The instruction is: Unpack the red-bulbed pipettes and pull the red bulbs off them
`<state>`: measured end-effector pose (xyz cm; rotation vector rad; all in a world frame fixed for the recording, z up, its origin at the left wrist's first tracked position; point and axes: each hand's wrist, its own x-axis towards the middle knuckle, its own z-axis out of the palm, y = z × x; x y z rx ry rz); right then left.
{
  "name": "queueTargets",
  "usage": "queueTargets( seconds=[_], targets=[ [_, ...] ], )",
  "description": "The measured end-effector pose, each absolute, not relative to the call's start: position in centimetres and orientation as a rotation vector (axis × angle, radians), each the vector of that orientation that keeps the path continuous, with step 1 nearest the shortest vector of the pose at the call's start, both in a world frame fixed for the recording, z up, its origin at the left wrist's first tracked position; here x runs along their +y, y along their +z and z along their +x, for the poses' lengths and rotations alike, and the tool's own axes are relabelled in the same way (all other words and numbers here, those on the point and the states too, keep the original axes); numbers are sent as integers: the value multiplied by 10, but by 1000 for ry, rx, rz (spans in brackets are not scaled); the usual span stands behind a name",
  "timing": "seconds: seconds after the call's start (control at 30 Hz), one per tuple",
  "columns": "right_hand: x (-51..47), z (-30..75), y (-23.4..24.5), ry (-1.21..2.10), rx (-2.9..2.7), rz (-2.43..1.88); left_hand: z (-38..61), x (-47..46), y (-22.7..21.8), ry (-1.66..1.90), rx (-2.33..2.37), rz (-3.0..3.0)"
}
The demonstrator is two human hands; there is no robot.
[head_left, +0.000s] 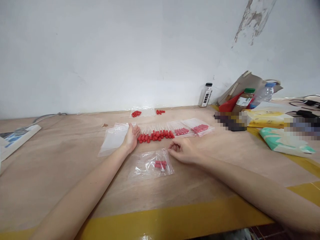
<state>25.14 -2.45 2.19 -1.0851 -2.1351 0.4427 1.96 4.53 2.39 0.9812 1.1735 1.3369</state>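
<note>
A row of thin clear droppers with red bulbs (156, 135) lies in the middle of the table, bulbs toward me. At its left end my left hand (131, 138) rests on edge with the fingers stretched out, touching or nearly touching the outermost ones. Nearer to me is a clear plastic bag (145, 165) with a few red bulbs inside. My right hand (183, 150) has thumb and fingertips closed at that bag's upper right corner. Empty clear bags (112, 140) are stacked left of my left hand. Right of the row lie filled bags (200, 127) of red-bulbed droppers.
Loose red bulbs (160, 112) and a bag of red bulbs (136, 114) lie near the wall. A power strip (21, 140) is at left. At right are a black-capped bottle (206, 95), a green-capped bottle (244, 100), a tote bag (242, 83) and a tissue pack (285, 141).
</note>
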Motion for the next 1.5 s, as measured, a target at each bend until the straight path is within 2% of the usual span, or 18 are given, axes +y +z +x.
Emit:
queueTargets(
  seconds=[0.13,0.27,0.37,0.47,0.7,0.87,0.97,1.1,1.2,1.33,1.5],
  targets=[
    [-36,257,14,659,-2252,-1030,16,36,27,1381,1228,1147],
    [-37,255,13,768,-2309,-939,12,-5,31,1303,1294,1727],
    [-40,251,14,751,-2327,-879,11,-45,28,670,1123,2383],
    [-43,246,13,734,-2329,-890,13,-68,20,368,1048,2595],
    [-54,233,13,742,-2246,-945,15,-67,14,224,1154,2706],
    [-55,237,14,899,-2160,-1010,15,-69,20,211,1189,2662],
    [-51,242,13,1119,-1957,-1061,14,-71,21,216,1206,2642],
    [-48,240,12,1569,-1595,-984,14,-71,20,221,1210,2633],
    [-46,239,13,1750,-1372,-967,13,-70,18,221,1217,2635],
    [-27,260,21,1755,-1158,-999,10,-70,17,186,1232,2660],
    [7,313,46,1539,-1116,-1031,7,-76,22,68,1237,2682]
  ],
)
